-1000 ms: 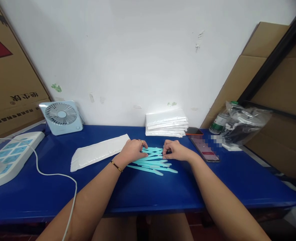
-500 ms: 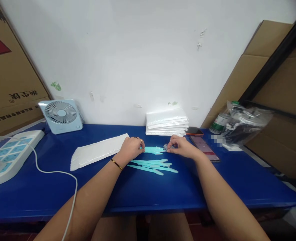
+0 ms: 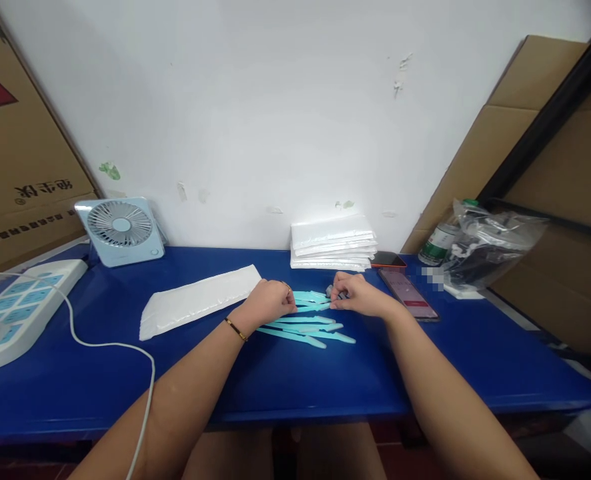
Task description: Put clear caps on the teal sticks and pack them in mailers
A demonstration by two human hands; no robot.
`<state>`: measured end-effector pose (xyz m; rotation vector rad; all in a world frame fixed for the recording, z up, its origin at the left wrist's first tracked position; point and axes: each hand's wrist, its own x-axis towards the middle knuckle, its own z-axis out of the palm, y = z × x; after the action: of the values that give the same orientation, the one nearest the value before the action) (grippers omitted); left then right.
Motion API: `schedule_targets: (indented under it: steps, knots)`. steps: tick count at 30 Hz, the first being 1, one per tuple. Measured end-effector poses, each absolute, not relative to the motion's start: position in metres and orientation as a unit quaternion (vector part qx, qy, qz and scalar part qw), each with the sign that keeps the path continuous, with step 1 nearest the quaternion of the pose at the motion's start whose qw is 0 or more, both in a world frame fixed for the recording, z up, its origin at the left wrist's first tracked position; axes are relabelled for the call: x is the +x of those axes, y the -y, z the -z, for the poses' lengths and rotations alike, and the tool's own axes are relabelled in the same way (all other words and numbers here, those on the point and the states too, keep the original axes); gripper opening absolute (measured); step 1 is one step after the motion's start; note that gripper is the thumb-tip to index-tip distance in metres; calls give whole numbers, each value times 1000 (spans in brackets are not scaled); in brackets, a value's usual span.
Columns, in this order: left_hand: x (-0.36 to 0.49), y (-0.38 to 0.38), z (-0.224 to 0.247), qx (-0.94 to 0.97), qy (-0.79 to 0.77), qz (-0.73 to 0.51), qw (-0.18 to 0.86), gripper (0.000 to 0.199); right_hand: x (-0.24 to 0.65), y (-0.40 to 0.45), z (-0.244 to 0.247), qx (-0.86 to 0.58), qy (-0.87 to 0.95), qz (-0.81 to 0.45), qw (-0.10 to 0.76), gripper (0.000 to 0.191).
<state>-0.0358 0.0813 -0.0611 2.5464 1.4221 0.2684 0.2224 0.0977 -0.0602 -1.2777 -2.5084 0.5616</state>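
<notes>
A turquoise eyebrow razor (image 3: pixel 313 308) spans the gap between my hands. My left hand (image 3: pixel 268 301) pinches its left end, and the fingertips of my right hand (image 3: pixel 351 293) are closed on the other end. Just behind it lie more turquoise razors (image 3: pixel 309 295), partly covered by my left hand. Several others (image 3: pixel 309 327) are fanned out on the blue table (image 3: pixel 320 383) in front of my hands. A small grey piece (image 3: pixel 329 291) shows beside my right fingers; its kind is unclear. Left of my left hand lies a flat white padded envelope (image 3: pixel 200 301).
A stack of white padded envelopes (image 3: pixel 331 241) stands against the wall. To its right lie phones (image 3: pixel 409 295), a bottle (image 3: pixel 438 245) and a clear plastic bag (image 3: pixel 490 247). At left are a small fan (image 3: pixel 120 230), a power strip (image 3: pixel 30 310) and a white cable (image 3: pixel 110 344).
Both hands have moved slightly towards me, drawing one razor forward from the rear group. The front razors and the white envelope lie as before.
</notes>
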Motion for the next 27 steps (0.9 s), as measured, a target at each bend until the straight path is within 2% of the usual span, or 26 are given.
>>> schedule_targets:
  steps: [4,7,11,16,22,25,27]
  knots:
    - [-41,-86,60,851,-511,-108,57,14,235,-100,59,-501,833,-167,165,21]
    - [-42,-81,54,852,-504,-116,87,23,233,-95,55,-482,835,-194,182,26]
    - [-37,-71,50,866,-474,-66,147,22,217,-86,50,-416,868,-234,136,26]
    - [-32,-73,55,856,-495,-59,134,16,206,-86,55,-401,888,-215,69,25]
    - [-39,-84,60,845,-521,-111,58,16,224,-97,61,-473,856,-167,128,13]
    - [-41,-83,57,842,-516,-136,80,18,229,-94,55,-488,841,-177,152,15]
    - [-40,-79,54,851,-497,-130,108,20,227,-90,51,-450,858,-213,127,21]
